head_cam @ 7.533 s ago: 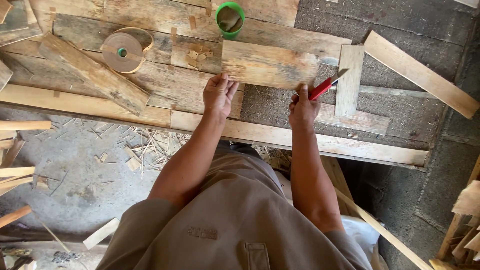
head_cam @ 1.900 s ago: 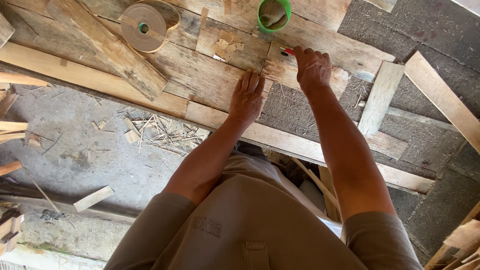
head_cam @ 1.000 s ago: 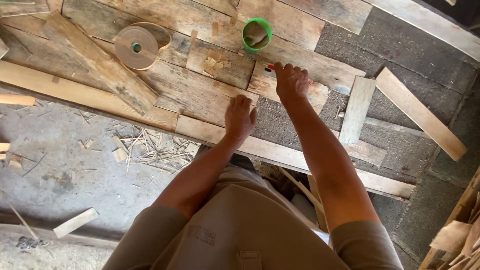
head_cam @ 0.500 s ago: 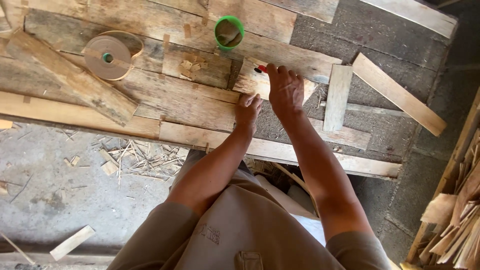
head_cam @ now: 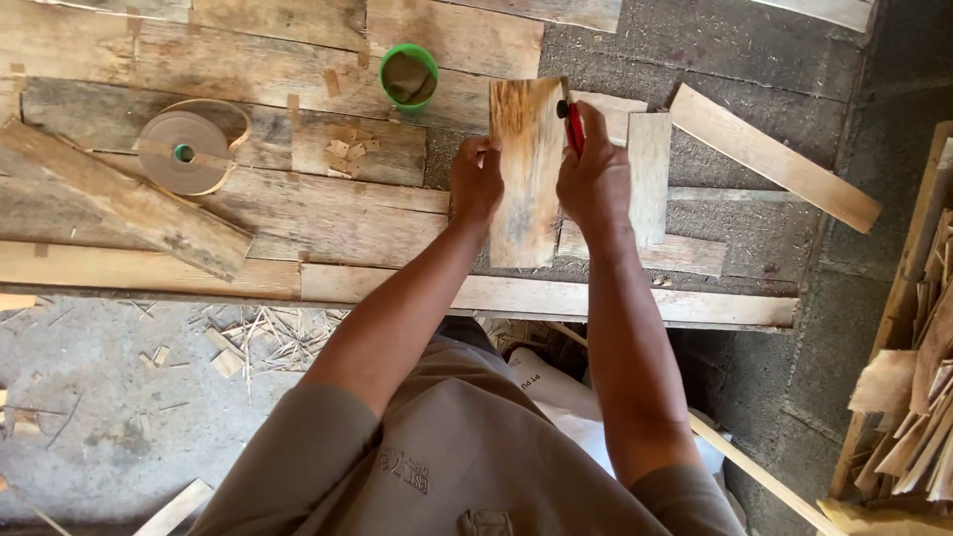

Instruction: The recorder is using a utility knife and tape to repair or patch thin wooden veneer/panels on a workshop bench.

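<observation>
While both forearms reach up from the bottom of the frame, the hands meet around a short wooden board (head_cam: 524,169) lying lengthwise just above frame centre on the counter (head_cam: 298,208), a rough top of weathered planks. Left hand (head_cam: 476,181): fingers curled onto the board's left edge, gripping it. Right hand (head_cam: 594,177): clenched around a red-handled tool (head_cam: 573,127), pressed against the board's right edge; tool tip hidden, kind cannot be told. Board is pale with dark streaking, long axis running up-down in the picture, lower end resting over a light batten (head_cam: 556,295) that runs along the counter's near edge.

Just right of the right hand, a narrower pale slat (head_cam: 650,169) lies parallel to the board. Further right, a long light plank (head_cam: 774,157) sits slanted on the grey block surface (head_cam: 784,79). Upper centre: green cup (head_cam: 408,77), just above and left of the board, apart from it. Upper left: roll of brown tape (head_cam: 183,151), loose end looping around it, beside a slanted thick plank (head_cam: 119,199). Small wood chips (head_cam: 342,154) between the roll and the cup.

Lower left: concrete floor (head_cam: 99,417) strewn with splinters and shavings. Right edge of frame: stack of thin wood pieces (head_cam: 913,397). Person wears a taupe shirt (head_cam: 437,467).
</observation>
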